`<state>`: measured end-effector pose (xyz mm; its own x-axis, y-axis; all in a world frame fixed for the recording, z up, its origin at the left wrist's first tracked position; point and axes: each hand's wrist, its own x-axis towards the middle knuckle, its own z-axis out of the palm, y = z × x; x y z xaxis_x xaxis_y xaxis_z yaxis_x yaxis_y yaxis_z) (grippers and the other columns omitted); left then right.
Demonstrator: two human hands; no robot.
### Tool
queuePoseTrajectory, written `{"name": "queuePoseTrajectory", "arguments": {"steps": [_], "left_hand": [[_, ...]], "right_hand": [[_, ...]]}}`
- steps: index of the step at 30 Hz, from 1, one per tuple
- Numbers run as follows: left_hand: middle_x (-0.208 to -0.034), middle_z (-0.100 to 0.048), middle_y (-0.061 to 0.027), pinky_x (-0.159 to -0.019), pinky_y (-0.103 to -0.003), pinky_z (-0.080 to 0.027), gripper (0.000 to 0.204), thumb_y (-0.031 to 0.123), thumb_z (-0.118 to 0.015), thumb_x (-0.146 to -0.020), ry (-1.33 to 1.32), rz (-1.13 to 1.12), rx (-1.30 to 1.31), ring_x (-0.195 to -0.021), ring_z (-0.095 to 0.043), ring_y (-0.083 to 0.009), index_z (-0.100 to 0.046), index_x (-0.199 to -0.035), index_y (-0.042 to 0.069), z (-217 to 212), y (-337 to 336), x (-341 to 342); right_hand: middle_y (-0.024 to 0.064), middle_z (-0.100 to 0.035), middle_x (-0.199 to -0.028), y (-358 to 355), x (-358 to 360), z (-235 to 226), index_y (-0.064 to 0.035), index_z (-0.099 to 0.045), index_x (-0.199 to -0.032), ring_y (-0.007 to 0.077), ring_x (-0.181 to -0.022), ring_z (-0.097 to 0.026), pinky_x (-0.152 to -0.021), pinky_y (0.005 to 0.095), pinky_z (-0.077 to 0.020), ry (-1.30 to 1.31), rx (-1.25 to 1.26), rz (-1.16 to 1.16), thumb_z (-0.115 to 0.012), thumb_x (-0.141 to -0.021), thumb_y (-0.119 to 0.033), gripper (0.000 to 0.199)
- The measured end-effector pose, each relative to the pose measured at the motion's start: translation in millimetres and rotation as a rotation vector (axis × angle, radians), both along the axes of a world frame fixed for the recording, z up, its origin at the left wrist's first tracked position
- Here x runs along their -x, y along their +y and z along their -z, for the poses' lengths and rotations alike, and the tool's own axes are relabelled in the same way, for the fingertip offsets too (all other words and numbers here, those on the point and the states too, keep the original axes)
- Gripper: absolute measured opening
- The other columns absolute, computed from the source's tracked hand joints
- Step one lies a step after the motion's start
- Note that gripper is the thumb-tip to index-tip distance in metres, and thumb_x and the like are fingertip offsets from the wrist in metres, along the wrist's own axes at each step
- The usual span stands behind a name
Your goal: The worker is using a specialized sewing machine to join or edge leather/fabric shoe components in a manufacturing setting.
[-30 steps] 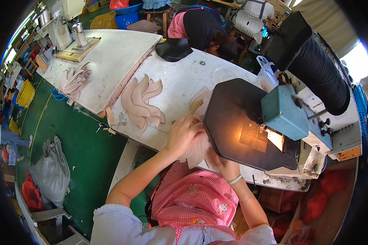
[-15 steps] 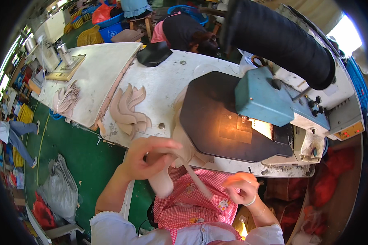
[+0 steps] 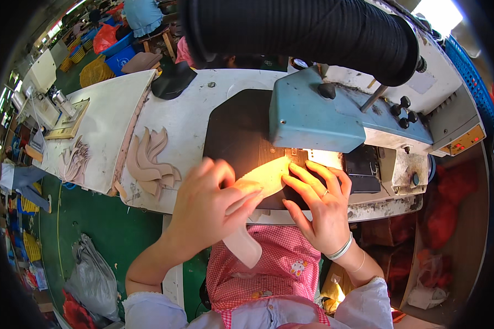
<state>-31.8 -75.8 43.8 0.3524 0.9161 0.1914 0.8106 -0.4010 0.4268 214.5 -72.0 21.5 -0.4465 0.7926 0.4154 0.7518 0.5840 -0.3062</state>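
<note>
A beige curved cut piece [image 3: 270,174] lies on the black octagonal plate [image 3: 230,126], its far end under the lamp glow beside the teal machine head [image 3: 318,118]. My left hand [image 3: 208,208] pinches beige material between thumb and fingers at the plate's near left. Below that hand a beige end [image 3: 242,247] hangs over my pink checked apron; I cannot tell if it belongs to the same piece. My right hand [image 3: 321,205] rests with fingers stretched and apart, its fingertips touching the piece's right edge. The spot beneath the machine head is partly hidden.
A large spool of black cord [image 3: 302,33] hangs over the machine. Several curved beige pieces [image 3: 148,159] lie on the white table, with another pile [image 3: 74,159] farther left. A black flat piece [image 3: 173,82] lies at the back. A grey bag [image 3: 93,274] sits on the green floor.
Both hands have moved up onto the plate, the beige piece with them. My right hand went from curled fingers to spread ones on the piece. The view has shifted too.
</note>
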Motion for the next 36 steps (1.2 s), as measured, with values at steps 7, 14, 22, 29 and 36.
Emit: {"name": "queuePoseTrajectory", "arguments": {"steps": [7, 14, 22, 29, 36], "left_hand": [[-0.143, -0.064, -0.0049, -0.125, -0.063, -0.024, 0.047, 0.02, -0.071, -0.096, 0.057, 0.322, -0.287, -0.141, -0.051, -0.0329, -0.066, -0.143, 0.014, 28, 38, -2], [-0.141, -0.066, -0.0057, -0.126, -0.063, -0.021, 0.041, 0.016, -0.07, -0.097, -0.004, 0.286, -0.245, -0.142, -0.051, -0.0317, -0.069, -0.138, 0.014, 29, 43, -6], [-0.134, -0.07, -0.005, -0.125, -0.065, -0.019, 0.023, 0.014, -0.073, -0.094, -0.07, 0.248, -0.219, -0.138, -0.057, -0.0322, -0.073, -0.117, 0.009, 32, 43, -11], [-0.133, -0.07, -0.0057, -0.125, -0.066, -0.018, 0.022, 0.012, -0.073, -0.093, -0.056, 0.253, -0.233, -0.136, -0.058, -0.0308, -0.072, -0.115, 0.008, 31, 45, -13], [-0.125, -0.071, -0.0047, -0.125, -0.068, -0.014, 0.02, 0.012, -0.073, -0.093, -0.068, 0.224, -0.253, -0.125, -0.063, -0.029, -0.072, -0.112, 0.007, 31, 46, -19]], "right_hand": [[0.0056, -0.07, -0.134, 18, -8, -1, -0.0114, -0.074, -0.125, 0.0291, -0.129, -0.057, -0.114, 0.0513, -0.0297, -0.039, -0.027, -0.026, -0.077, -0.088, -0.021, 0.038], [0.004, -0.07, -0.135, 27, -12, -4, -0.0113, -0.074, -0.124, 0.0277, -0.124, -0.059, -0.112, 0.0505, -0.031, -0.037, -0.026, -0.051, -0.077, -0.088, -0.016, 0.036], [0.0036, -0.07, -0.136, 29, -14, -4, -0.0107, -0.073, -0.125, 0.0277, -0.124, -0.059, -0.111, 0.0492, -0.0309, -0.016, 0.005, -0.051, -0.076, -0.089, -0.015, 0.037], [0.003, -0.071, -0.136, 32, -16, -2, -0.0129, -0.074, -0.126, 0.0283, -0.124, -0.058, -0.112, 0.0501, -0.0294, -0.009, 0.029, -0.048, -0.076, -0.09, -0.016, 0.037], [0.0064, -0.072, -0.131, 35, -17, -2, -0.0082, -0.074, -0.124, 0.0295, -0.124, -0.058, -0.11, 0.051, -0.0321, 0.006, -0.016, -0.055, -0.077, -0.088, -0.016, 0.037]]}}
